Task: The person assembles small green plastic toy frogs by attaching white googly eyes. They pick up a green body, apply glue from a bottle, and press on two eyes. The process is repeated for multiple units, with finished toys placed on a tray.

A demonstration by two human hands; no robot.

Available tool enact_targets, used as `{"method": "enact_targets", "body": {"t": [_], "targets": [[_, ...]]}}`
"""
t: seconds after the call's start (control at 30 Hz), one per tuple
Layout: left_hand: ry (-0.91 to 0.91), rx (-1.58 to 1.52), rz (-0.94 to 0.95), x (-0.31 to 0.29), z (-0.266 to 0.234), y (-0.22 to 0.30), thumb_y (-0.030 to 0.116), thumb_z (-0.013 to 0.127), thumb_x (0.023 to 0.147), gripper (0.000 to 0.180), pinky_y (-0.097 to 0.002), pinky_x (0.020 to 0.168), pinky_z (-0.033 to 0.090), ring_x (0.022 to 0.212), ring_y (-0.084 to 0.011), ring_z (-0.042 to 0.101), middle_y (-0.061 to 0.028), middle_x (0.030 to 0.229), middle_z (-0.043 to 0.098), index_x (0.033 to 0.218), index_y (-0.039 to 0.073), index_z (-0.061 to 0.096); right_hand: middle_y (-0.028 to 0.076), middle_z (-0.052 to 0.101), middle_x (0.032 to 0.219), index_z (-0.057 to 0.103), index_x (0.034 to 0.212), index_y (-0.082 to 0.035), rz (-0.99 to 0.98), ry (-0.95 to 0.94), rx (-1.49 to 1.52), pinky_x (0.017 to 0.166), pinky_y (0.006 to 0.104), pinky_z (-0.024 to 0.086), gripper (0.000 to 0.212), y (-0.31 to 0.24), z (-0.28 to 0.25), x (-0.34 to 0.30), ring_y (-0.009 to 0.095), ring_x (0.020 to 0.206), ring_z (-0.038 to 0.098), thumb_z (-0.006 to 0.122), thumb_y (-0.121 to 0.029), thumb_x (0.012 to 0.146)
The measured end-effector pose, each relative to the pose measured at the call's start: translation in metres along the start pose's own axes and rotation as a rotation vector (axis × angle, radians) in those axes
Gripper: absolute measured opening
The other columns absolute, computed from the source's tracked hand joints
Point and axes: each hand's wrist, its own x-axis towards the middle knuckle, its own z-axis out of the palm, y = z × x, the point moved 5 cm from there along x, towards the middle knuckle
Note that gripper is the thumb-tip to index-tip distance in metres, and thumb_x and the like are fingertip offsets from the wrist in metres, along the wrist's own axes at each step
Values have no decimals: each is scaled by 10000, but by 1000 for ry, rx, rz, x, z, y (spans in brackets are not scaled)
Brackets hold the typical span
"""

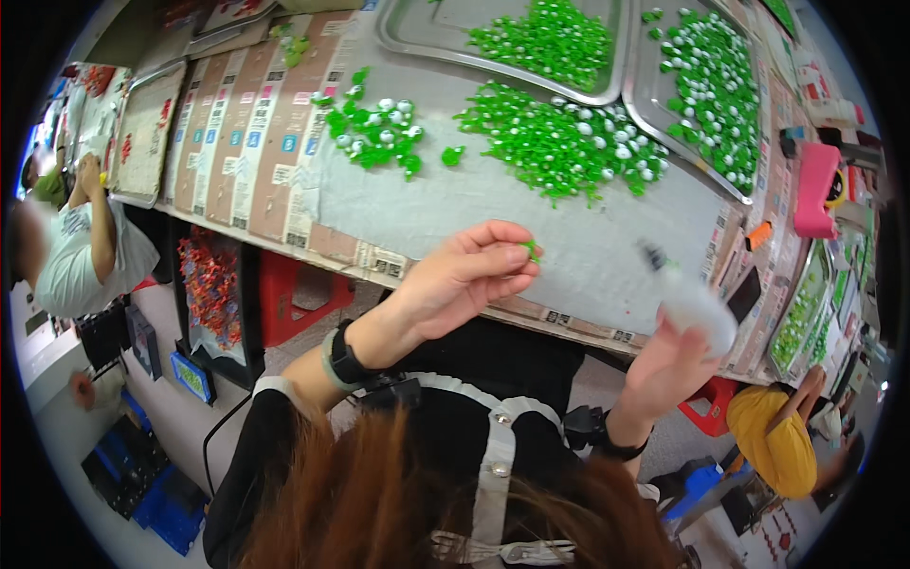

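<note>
Between the thumb and fingertips of my left hand (469, 270) is a small green plastic piece (534, 251), mostly covered by the fingers. My right hand (664, 365) grips a white squeeze bottle (700, 315), blurred by motion, its dark tip pointing up and left over the table. Beyond my hands, a heap of green pieces with white eyeball-like beads (559, 142) lies on a grey sheet (427, 213). To its left sits a smaller group of similar green pieces (374, 133), and one loose green piece (452, 156) rests between them.
Two metal trays (616, 90) of green pieces stand at the back. At right are a pink tape dispenser (815, 190), an orange object (758, 235) and a dark phone-like slab (745, 292). Red stools (284, 294) stand below the table edge. Other people sit at both sides.
</note>
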Motion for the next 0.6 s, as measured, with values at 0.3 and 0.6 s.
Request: {"method": "enact_targets", "body": {"t": [0.3, 0.6], "targets": [[-12, 40, 28, 7, 0, 5, 46, 488, 782, 143, -221, 690, 477, 784, -141, 552, -94, 894, 540, 923, 24, 489, 130, 456, 948, 348, 943, 29, -49, 47, -455, 706, 272, 394, 359, 52, -91, 104, 190, 830, 490, 586, 19, 675], [17, 61, -5, 9, -2, 5, 74, 487, 791, 124, -217, 644, 484, 720, -133, 558, -91, 816, 552, 899, 15, 490, 98, 517, 852, 503, 860, 0, -388, -533, -1026, 712, 297, 385, 164, 22, 19, 64, 218, 843, 492, 517, -6, 697]]}}
